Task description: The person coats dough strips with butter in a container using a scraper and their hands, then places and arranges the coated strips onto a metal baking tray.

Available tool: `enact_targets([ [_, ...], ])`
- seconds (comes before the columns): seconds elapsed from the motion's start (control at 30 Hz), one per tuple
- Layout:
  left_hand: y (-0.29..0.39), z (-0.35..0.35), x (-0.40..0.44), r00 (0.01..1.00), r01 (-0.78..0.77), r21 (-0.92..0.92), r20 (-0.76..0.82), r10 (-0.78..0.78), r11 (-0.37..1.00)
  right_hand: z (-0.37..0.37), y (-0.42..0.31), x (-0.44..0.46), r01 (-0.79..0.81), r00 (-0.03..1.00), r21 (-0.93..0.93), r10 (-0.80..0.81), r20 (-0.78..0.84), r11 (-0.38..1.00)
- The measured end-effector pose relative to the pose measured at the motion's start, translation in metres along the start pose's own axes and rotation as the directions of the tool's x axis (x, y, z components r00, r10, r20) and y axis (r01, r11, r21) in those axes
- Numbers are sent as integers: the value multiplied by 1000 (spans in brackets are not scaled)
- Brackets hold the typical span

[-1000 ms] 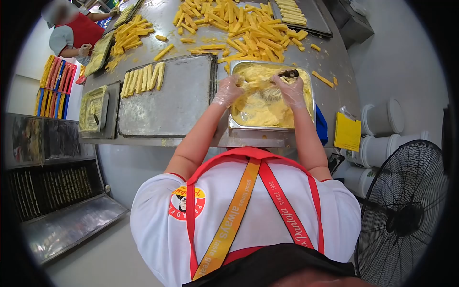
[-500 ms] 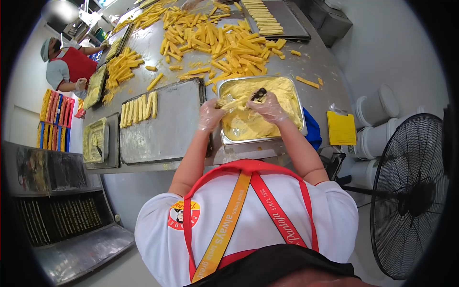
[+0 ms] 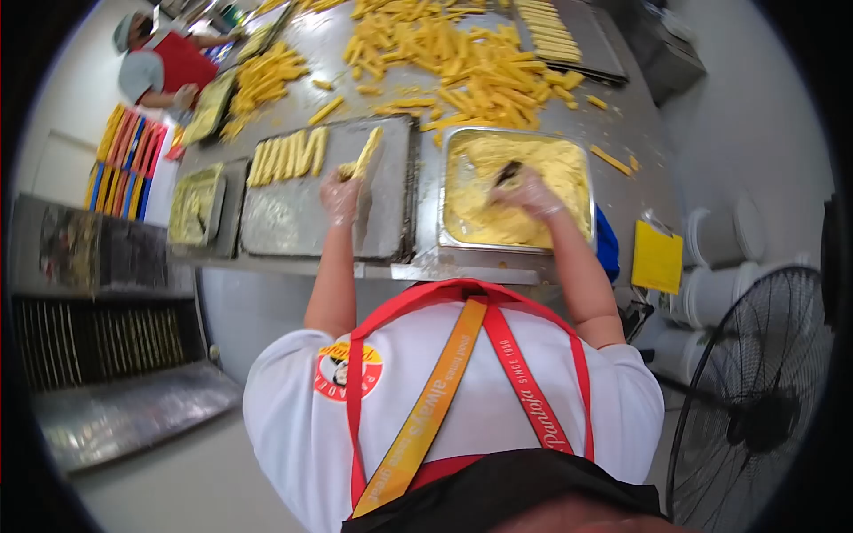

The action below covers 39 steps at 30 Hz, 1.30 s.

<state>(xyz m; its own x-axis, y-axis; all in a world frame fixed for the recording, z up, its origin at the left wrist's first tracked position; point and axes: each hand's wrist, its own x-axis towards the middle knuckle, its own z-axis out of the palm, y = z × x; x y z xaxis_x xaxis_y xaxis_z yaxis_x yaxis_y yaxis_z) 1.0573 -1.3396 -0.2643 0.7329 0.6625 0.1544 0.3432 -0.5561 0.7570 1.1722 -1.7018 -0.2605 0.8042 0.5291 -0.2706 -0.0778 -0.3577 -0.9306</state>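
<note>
Over the baking tray (image 3: 293, 218), my left hand (image 3: 339, 195), in a clear glove, holds a stick coated in pale yellow spread (image 3: 368, 151), one end pointing up and away. A row of similar coated sticks (image 3: 287, 156) lies on the tray's far left part, left of that hand. My right hand (image 3: 536, 195), also gloved, is closed on a black-handled tool (image 3: 508, 172) over the metal pan (image 3: 518, 246) of yellow spread (image 3: 475, 200). The tool's working end is hidden or blurred, so its kind does not show.
Loose yellow sticks (image 3: 426, 53) are heaped behind the pan. A second tray of sticks (image 3: 613, 53) is at the far right. Left stands a smaller pan (image 3: 197, 209); a co-worker (image 3: 169, 67) is beyond. A yellow pad (image 3: 657, 258) and a fan (image 3: 755, 400) are right.
My left hand has moved left from the pan to above the tray, with the coated stick in it. My right hand stays over the pan, its tool turned. The view has shifted.
</note>
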Motion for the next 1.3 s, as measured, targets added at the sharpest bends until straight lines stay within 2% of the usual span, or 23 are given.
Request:
enact_targets([
  [0.07,-16,5,13,990,9,38,-143,-4,999,-25,24,27,126,962,172,-78,-260,977],
  [0.1,-21,6,19,983,15,3,-183,-14,1000,-42,39,43,133,864,-163,-195,-464,978],
  [0.13,-26,7,26,976,16,-32,-219,-22,999,-41,-1,26,-21,765,-520,-321,-558,854],
  [0.17,-31,7,33,968,10,-66,-251,-26,998,-35,-1,26,4,764,-583,-378,-522,812],
  [0.23,-52,14,47,972,80,68,-227,-63,994,-28,5,29,49,748,-697,-488,-449,715],
  [0.3,-81,24,71,974,101,179,-218,-61,979,-11,16,24,210,731,-754,-612,-301,622],
  [0.37,-70,21,64,946,96,128,-321,-50,987,16,6,14,255,782,-695,-566,-261,672],
  [0.43,-83,24,69,957,62,204,-291,0,977,28,4,9,457,814,-498,-573,-101,737],
  [0.53,-83,26,72,952,55,245,-306,24,968,5,-16,17,193,931,-228,-252,-263,954],
  [0.57,-78,22,69,963,69,235,-270,-3,970,-11,0,33,127,894,-173,-188,-406,977],
  [0.6,-75,20,63,972,86,224,-232,-33,971,-35,12,47,54,845,-288,-198,-496,956],
  [0.63,-81,23,57,955,68,253,-297,11,965,-49,11,52,-32,786,-391,-218,-578,920],
  [0.7,-89,32,47,904,34,310,-415,103,950,-40,11,48,83,734,-600,-456,-504,796],
  [0.73,-90,34,43,899,10,339,-416,140,941,-28,3,41,131,695,-692,-563,-447,710],
  [0.8,-93,36,36,889,-32,397,-408,208,917,2,-3,20,418,735,-669,-662,-150,615],
  [0.9,-51,21,31,902,-95,440,-341,264,893,6,-28,2,348,931,-348,-363,22,871],
  [0.93,-48,24,37,933,-75,398,-297,206,914,-9,-11,16,288,933,-362,-345,-102,886],
  [0.97,-44,30,43,916,-102,440,-308,256,892,-27,6,32,218,920,-369,-316,-231,903],
  [1.03,-29,51,55,874,-160,508,-326,361,846,-56,13,46,-10,771,-577,-361,-525,817],
  [1.1,-5,68,63,843,-362,418,-234,484,833,-62,-7,34,79,815,-569,-381,-435,819],
  [1.17,32,82,70,824,-496,347,-100,557,796,-38,12,34,444,666,-653,-713,-217,614],
  [1.23,78,98,70,820,-563,302,89,566,769,-19,-24,6,418,886,-458,-464,13,785],
  [1.3,108,129,81,810,-584,240,237,536,776,-26,-38,0,269,958,-406,-286,19,873],
])
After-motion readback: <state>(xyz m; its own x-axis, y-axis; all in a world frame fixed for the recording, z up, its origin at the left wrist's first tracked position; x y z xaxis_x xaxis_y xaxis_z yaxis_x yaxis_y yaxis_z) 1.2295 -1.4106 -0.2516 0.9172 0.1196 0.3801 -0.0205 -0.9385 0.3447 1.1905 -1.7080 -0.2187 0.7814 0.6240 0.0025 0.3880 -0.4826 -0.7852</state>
